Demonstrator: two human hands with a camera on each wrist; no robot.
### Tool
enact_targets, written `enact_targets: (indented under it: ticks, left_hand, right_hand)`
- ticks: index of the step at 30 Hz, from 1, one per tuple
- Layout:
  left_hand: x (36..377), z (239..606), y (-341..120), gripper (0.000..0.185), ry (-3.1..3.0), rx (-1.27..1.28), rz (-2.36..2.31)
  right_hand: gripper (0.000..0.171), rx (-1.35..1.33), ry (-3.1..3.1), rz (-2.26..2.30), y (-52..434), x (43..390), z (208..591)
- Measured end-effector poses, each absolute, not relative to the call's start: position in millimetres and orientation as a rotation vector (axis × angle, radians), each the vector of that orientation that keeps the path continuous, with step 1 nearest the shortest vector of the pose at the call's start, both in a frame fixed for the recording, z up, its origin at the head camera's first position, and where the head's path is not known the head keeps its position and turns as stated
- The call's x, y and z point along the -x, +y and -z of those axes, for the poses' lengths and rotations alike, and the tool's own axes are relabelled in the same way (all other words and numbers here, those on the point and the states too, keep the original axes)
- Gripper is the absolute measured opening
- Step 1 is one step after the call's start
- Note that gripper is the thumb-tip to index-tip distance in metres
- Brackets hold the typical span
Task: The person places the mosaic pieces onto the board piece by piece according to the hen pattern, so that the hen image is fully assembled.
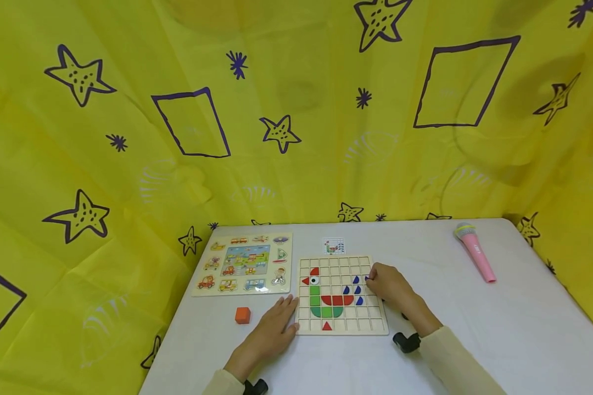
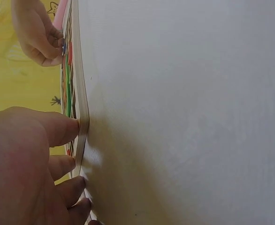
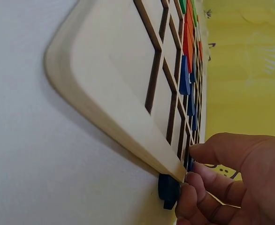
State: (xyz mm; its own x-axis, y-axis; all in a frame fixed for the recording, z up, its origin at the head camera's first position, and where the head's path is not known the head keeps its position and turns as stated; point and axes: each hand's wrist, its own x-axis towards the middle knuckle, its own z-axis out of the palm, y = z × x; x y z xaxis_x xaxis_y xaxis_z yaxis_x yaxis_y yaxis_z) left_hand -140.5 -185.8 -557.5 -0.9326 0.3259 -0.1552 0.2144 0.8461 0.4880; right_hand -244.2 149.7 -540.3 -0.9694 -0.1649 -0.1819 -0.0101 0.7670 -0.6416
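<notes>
A wooden grid board lies on the table, holding red, green and blue pieces laid out as a bird. At its upper right, my right hand pinches a small blue piece over the last column. In the right wrist view, thumb and fingertips close around that piece, which is mostly hidden. Loose blue pieces lie against the board's outer edge below those fingers. My left hand rests at the board's left side with fingers extended, and its thumb touches the wooden rim.
Behind the board lies a small pattern card. A vehicle picture puzzle is at the back left, with an orange cube in front of it. Toward the right rests a pink toy microphone. Yellow cloth hangs behind the table.
</notes>
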Motion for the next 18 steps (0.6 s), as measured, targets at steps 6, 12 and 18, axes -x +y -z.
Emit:
enact_targets:
  ticks: [6,12,18]
  left_hand:
    - [141,559,-186,0.066,2.793,-0.422,-0.698]
    - [140,559,-187,0.066,2.782,-0.416,-0.704]
    - [140,559,-187,0.067,2.789,-0.415,-0.697]
  right_hand:
    - [0.012,0.128,2.717,1.031,152,240,538]
    - [0.018,0.066,2.694,1.006,166,236,528]
    - [0.021,0.049,2.682,0.906,182,239,518]
